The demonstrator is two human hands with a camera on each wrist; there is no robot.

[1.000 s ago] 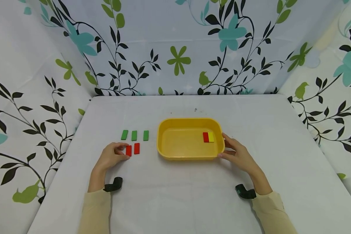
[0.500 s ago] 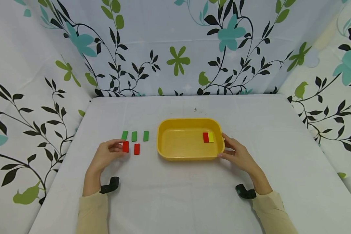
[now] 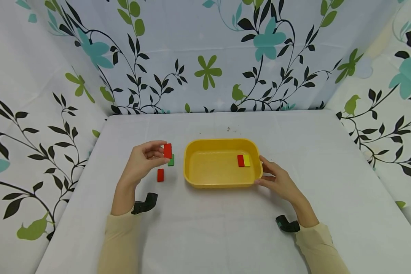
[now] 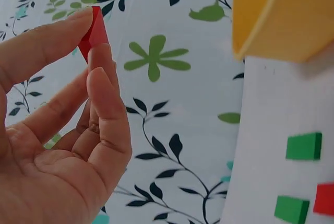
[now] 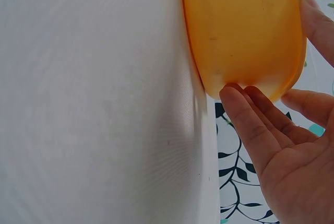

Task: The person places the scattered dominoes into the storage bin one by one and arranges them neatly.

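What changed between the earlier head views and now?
The left-hand grip has carried a red rectangular block up and rightward, toward the yellow rectangular tray. Unchanged: the right-hand grip at the tray's right end, the second red rectangular block on the white table, and the red-yellow block pair inside.

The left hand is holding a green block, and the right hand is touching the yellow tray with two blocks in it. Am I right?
Not quite: the held block in the left hand is red, not green, as the head view shows. The right hand does touch the yellow tray, with a red block and a yellow block in it.
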